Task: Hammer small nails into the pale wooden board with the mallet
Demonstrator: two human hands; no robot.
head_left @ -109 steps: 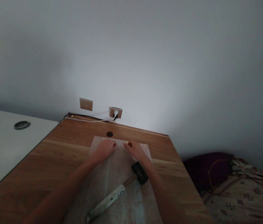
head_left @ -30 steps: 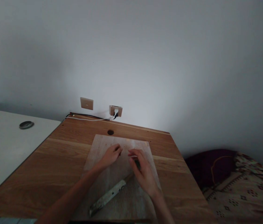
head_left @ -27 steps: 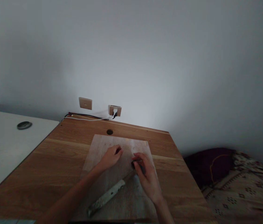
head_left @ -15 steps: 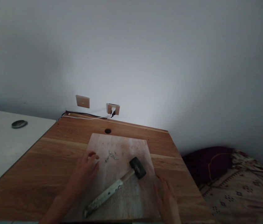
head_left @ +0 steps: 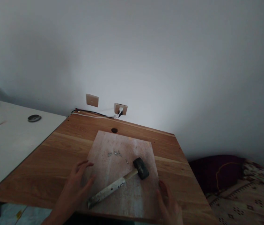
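Loose fasteners [head_left: 116, 153] on board [head_left: 124, 198], toward 11 o'clock.
Left hand [head_left: 77, 181] at 9, right hand [head_left: 169, 205] at 4, both with fingers apart; tilting the board could scatter fasteners, slide the central hammer [head_left: 122, 181].

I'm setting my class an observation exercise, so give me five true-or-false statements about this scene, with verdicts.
1. The hammer lies on the pale board. True.
2. The left hand grips the hammer. False: it is open at the board's left edge.
3. Small metal pieces lie on the board. True.
4. Nothing is plugged in at the wall. False: a white plug sits in a socket.
5. The right hand is at the board's right edge. True.
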